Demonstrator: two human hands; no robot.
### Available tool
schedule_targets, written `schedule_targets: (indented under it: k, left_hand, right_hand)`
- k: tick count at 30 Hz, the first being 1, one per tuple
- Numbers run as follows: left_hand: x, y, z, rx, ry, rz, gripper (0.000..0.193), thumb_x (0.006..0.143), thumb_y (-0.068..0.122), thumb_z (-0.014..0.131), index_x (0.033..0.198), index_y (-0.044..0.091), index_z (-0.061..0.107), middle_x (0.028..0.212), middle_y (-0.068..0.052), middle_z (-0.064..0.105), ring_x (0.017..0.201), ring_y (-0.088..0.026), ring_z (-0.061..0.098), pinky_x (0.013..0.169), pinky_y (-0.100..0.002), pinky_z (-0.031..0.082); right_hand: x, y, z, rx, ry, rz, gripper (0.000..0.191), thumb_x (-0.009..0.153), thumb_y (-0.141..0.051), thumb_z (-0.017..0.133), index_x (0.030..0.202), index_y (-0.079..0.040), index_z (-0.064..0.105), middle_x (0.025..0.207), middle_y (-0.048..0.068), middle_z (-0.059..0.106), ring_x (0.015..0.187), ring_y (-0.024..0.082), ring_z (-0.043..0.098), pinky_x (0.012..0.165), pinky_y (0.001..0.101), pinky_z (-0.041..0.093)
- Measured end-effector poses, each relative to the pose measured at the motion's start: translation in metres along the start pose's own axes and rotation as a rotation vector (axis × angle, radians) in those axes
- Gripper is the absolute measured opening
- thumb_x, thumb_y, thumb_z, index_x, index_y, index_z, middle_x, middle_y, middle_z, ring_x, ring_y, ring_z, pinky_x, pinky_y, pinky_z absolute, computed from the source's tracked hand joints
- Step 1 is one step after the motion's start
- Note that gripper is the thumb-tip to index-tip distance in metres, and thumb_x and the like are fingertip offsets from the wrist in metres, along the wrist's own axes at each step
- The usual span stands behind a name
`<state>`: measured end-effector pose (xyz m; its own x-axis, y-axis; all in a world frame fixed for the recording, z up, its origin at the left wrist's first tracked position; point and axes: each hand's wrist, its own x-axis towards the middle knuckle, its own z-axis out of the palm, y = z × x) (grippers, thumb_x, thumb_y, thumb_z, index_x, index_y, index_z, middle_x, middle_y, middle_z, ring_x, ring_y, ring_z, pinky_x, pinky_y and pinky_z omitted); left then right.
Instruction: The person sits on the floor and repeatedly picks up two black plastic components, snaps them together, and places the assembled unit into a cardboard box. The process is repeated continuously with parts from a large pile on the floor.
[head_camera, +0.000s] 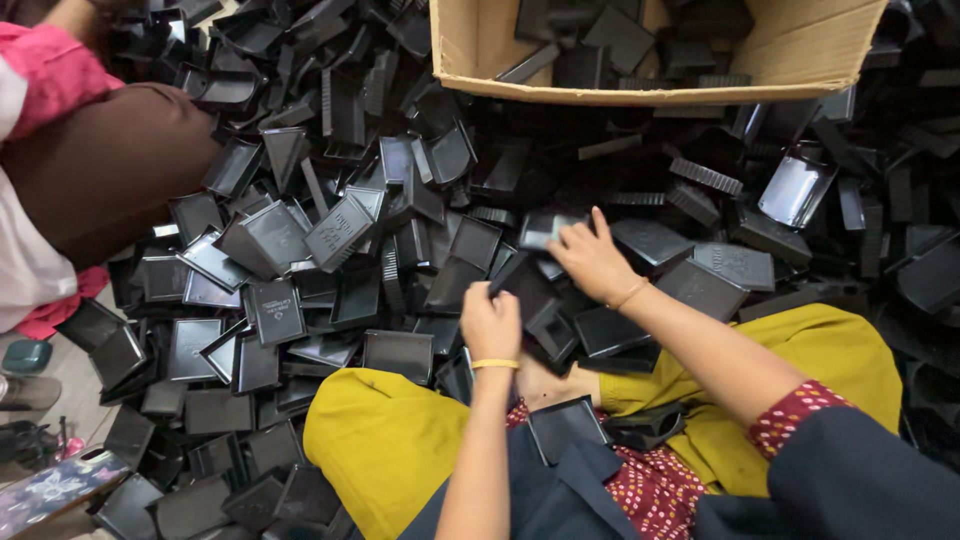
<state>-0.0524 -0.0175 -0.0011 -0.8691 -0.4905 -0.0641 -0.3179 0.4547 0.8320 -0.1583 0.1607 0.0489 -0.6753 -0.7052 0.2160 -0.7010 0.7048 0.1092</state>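
Your left hand (490, 325) is clamping a black plastic tray piece (525, 285) — flat, glossy, angled upward — just above your yellow-clad knees. Your right hand (592, 258) is resting with fingers spread on another black piece (545, 228) in the heap, not closed on it. Beyond, an open brown cardboard box (800, 45) is sitting, half-filled with similar parts.

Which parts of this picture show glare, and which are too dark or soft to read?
Head view: glare whitens the glossy black tray at upper right; the black pieces along the right edge sink into shadow; the right hand looks slightly soft; the left hand and cardboard box read clearly.
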Motion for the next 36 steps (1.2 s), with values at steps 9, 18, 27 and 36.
schedule_targets:
  k: [9, 18, 27, 36]
  left_hand:
    - [-0.004, 0.000, -0.033, -1.419, -0.302, -0.241, 0.055, 0.072, 0.003, 0.050, 0.125, 0.002, 0.067, 0.115, -0.016, 0.070, 0.100, -0.026, 0.069, 0.092, -0.038, 0.057]
    - [-0.037, 0.046, -0.002, -1.258, -0.281, -0.024, 0.020, 0.093, 0.009, 0.060, 0.110, 0.001, 0.064, 0.126, -0.015, 0.065, 0.116, -0.023, 0.061, 0.105, -0.033, 0.048]
    - [-0.036, 0.055, 0.001, -1.070, -0.195, -0.048, 0.047, 0.108, 0.040, 0.040, 0.115, 0.003, 0.068, 0.114, -0.008, 0.072, 0.103, -0.018, 0.065, 0.098, -0.030, 0.049]
    - [-0.018, 0.043, -0.020, -0.462, -0.037, 0.283, 0.053, 0.110, 0.034, 0.034, 0.087, 0.000, 0.067, 0.085, -0.015, 0.072, 0.082, -0.029, 0.070, 0.079, -0.038, 0.053]
  right_hand:
    - [-0.068, -0.031, -0.075, 1.792, 0.127, 0.749, 0.062, 0.085, -0.011, 0.072, 0.142, -0.027, 0.055, 0.121, -0.001, 0.063, 0.095, 0.013, 0.066, 0.077, 0.0338, 0.062]
    - [-0.083, -0.075, -0.078, 0.786, -0.219, 0.802, 0.072, 0.072, -0.034, 0.091, 0.133, -0.014, 0.058, 0.113, 0.011, 0.071, 0.097, 0.021, 0.070, 0.086, 0.0354, 0.059]
    - [-0.091, -0.086, -0.084, 1.258, -0.053, 0.802, 0.064, 0.075, -0.022, 0.085, 0.136, -0.014, 0.064, 0.122, 0.011, 0.072, 0.111, 0.018, 0.071, 0.097, 0.0344, 0.057]
    - [-0.091, -0.071, -0.086, 1.883, -0.400, 0.965, 0.044, 0.090, -0.031, 0.072, 0.120, 0.001, 0.074, 0.109, 0.005, 0.077, 0.094, 0.007, 0.072, 0.082, 0.0230, 0.058]
